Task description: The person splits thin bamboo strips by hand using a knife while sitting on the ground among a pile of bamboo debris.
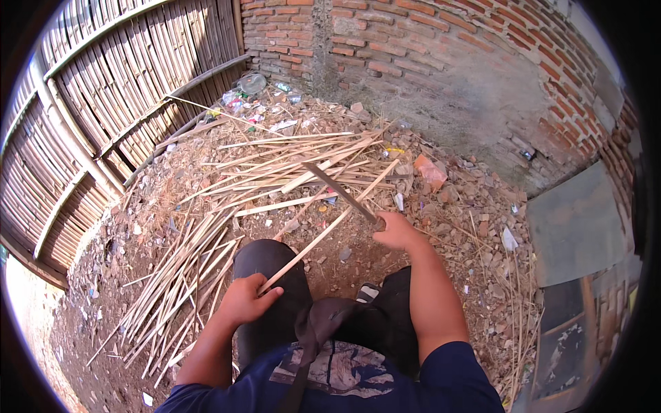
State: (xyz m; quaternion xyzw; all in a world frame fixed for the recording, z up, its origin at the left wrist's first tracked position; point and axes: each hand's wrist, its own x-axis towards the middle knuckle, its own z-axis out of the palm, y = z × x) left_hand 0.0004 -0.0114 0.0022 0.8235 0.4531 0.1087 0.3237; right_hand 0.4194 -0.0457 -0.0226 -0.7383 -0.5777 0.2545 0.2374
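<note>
My left hand (249, 299), over my left knee, is closed round the lower end of a pale bamboo strip (332, 227). The strip slants up and away to the right. In my right hand (398, 233) is the handle of a long dark-bladed knife (342, 195), its blade pointing up and to the left. Blade and strip look close together near my right hand; whether they touch I cannot tell. Beyond my knees lies a loose pile of split bamboo strips (303, 165). Another heap of thinner strips (175, 292) lies to the left of my left leg.
A bamboo fence (131, 76) stands at the far left, and a brick wall (441, 76) rises ahead and to the right. Litter (251, 103) and an orange brick piece (430, 172) lie on the rubble ground. Grey panels (578, 224) lean at the right.
</note>
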